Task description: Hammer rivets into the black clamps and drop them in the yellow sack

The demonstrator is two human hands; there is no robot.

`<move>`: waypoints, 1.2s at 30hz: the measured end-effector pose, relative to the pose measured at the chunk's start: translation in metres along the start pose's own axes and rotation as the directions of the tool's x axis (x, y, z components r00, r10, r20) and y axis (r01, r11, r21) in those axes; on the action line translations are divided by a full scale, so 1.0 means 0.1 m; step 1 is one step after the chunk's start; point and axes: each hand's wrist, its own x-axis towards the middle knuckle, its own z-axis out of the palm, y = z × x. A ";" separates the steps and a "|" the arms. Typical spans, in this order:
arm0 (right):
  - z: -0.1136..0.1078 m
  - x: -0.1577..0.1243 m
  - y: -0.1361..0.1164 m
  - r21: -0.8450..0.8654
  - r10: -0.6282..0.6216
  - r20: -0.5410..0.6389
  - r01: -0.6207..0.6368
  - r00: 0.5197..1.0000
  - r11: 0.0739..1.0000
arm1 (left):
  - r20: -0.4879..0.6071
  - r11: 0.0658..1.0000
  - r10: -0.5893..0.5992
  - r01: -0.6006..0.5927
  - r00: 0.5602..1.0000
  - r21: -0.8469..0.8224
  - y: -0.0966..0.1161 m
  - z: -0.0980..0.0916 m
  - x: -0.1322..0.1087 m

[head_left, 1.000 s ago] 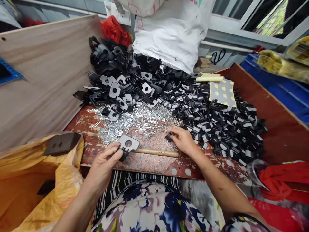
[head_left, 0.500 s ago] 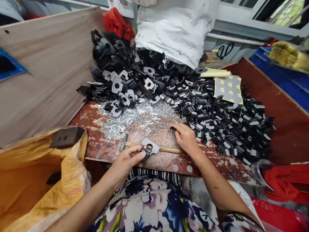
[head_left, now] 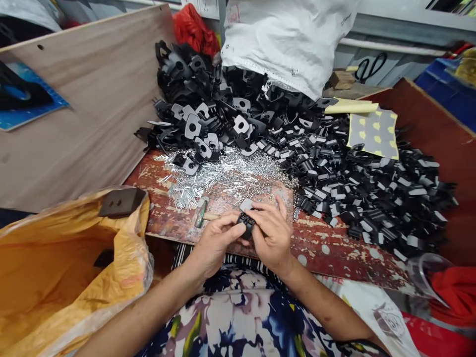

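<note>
In front of my body, my left hand [head_left: 215, 245] is closed on a black plastic part [head_left: 246, 227] with a grey face. My right hand [head_left: 274, 233] meets it from the other side, fingers closed over the part's upper right edge. Any small piece under those fingertips is hidden. Behind my hands lies a hammer with a green-sided head [head_left: 201, 213]; its wooden handle is mostly covered by them. A heap of shiny metal pins [head_left: 219, 176] spreads on the worn red tabletop [head_left: 316, 235] beyond.
Black parts with holed grey faces [head_left: 192, 126] are piled at the back left, small black clips [head_left: 334, 178] at the right. A sticker sheet [head_left: 374, 133] rests on the clips. Wooden boards [head_left: 92, 99] flank the table. A yellow sack [head_left: 126, 267] hangs open at the left.
My right hand has come from the edge of the pins to my left hand and now grips the black plastic part too. The part has been turned, and the view has shifted slightly.
</note>
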 end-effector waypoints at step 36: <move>-0.34 0.30 0.75 -0.219 0.082 0.345 -0.005 0.935 0.976 | -0.185 0.969 0.022 0.024 0.982 0.247 -0.02 -0.18 0.05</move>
